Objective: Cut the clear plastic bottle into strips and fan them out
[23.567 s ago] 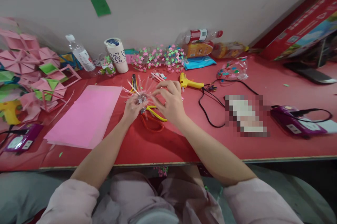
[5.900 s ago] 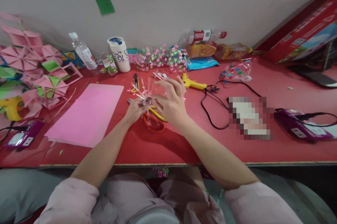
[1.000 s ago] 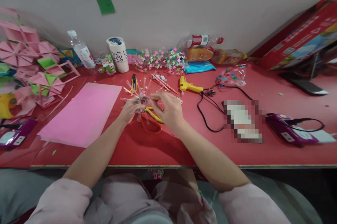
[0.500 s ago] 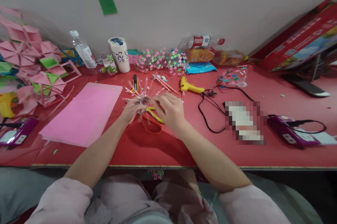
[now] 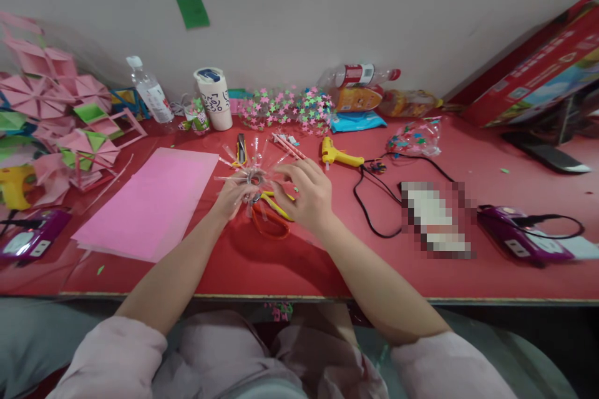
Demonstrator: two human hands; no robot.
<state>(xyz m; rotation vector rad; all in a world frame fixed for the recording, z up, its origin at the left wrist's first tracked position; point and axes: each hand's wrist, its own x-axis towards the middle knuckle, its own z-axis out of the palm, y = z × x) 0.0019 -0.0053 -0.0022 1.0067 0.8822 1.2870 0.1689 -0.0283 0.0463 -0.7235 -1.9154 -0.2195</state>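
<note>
A: How far along is the piece looking?

B: Partway, I'd judge. Just left of the frame's centre, the left hand (image 5: 233, 194) is pinching the hub of a clear spoked ornament (image 5: 253, 172), fingers closed narrow around its shiny middle. Pink-tipped strips are fanning out from that hub toward the upper side, while the lower side is looking sparser, so more strips seem to be waiting. The right hand (image 5: 306, 194) is sitting just beside it, fingertips curled narrow at the hub's right edge; whether it is pinching a strip there I cannot tell.

A: And what is lying around, from the left?

B: At the far left, folded pink and green paper pieces (image 5: 51, 118) are piling up, with a purple power strip (image 5: 30, 240) below them. A stack of pink paper sheets (image 5: 152, 199) is lying left of centre on the red tabletop (image 5: 299, 261). Upper centre, a white cup (image 5: 214, 98) is standing near a star-covered ball (image 5: 286, 108).

A: Anything crowding the hands?

B: Orange-handled scissors (image 5: 266, 224) are lying directly under them, touching the work area. Loose pink-striped sticks (image 5: 289, 145) are lying just above. To the right, a yellow glue gun (image 5: 337, 154) is resting with its black cord (image 5: 369, 199) looping near the right wrist.
</note>
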